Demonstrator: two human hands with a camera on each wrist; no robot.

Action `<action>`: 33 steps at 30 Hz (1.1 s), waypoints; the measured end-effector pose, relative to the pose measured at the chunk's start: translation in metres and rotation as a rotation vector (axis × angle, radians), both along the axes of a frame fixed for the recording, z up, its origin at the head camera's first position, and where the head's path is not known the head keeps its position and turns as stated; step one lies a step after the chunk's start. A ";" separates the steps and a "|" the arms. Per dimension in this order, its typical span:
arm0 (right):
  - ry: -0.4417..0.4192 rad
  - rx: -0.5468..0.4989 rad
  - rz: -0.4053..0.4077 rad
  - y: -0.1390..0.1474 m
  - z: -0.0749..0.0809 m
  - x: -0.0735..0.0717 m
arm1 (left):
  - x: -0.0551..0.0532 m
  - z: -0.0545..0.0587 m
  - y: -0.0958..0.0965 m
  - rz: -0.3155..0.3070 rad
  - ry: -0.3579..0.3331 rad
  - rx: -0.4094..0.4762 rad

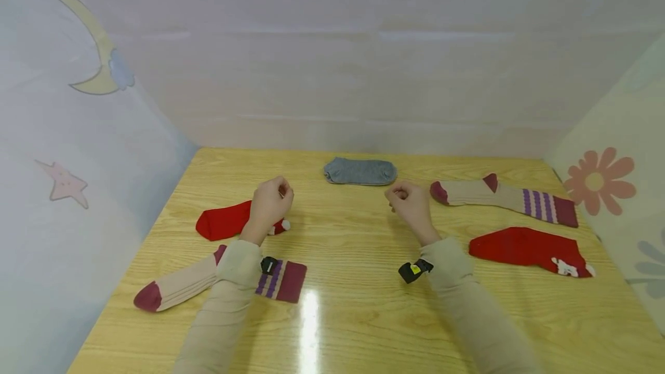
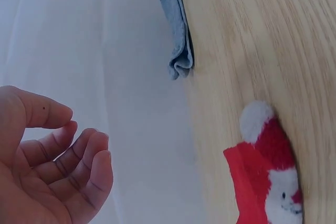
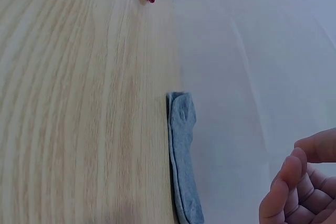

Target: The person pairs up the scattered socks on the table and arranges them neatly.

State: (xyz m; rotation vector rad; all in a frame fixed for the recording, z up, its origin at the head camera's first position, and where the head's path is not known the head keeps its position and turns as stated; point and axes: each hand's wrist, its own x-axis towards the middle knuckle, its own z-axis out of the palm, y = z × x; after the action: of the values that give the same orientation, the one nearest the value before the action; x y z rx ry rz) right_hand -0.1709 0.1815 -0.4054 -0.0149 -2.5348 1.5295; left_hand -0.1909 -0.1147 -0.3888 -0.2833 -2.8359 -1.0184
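Hands [image 1: 270, 202] [image 1: 413, 205] aloft; striped socks [image 1: 506, 197] [image 1: 187, 280] head-view only

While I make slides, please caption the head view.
Left hand and right hand, empty, above a table: red socks, striped socks, grey socks.

Left hand [image 1: 270, 205], right hand [image 1: 412, 206], held well apart, fingers [image 2: 101, 177] loosely curled; both forearms [image 1: 218, 316] stretched forward

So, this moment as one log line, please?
left grip: empty, over table; right grip: empty, over table; grey socks: stacked, back; red socks: one each side; striped socks: one each side
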 end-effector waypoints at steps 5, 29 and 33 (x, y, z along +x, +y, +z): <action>-0.028 -0.003 0.001 -0.011 -0.003 0.001 | 0.002 0.000 -0.010 0.020 0.012 -0.038; -0.162 -0.164 0.030 -0.077 -0.020 -0.003 | 0.014 0.002 -0.075 0.161 0.036 -0.131; -0.161 -0.147 0.037 -0.089 -0.023 -0.006 | 0.016 0.000 -0.085 0.169 0.028 -0.143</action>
State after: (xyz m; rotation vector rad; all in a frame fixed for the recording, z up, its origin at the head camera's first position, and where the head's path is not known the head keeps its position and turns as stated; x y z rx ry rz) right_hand -0.1770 0.0924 -0.4282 -0.1163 -2.5486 1.7939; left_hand -0.1750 -0.1996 -0.3890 -0.0683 -2.8541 -0.7745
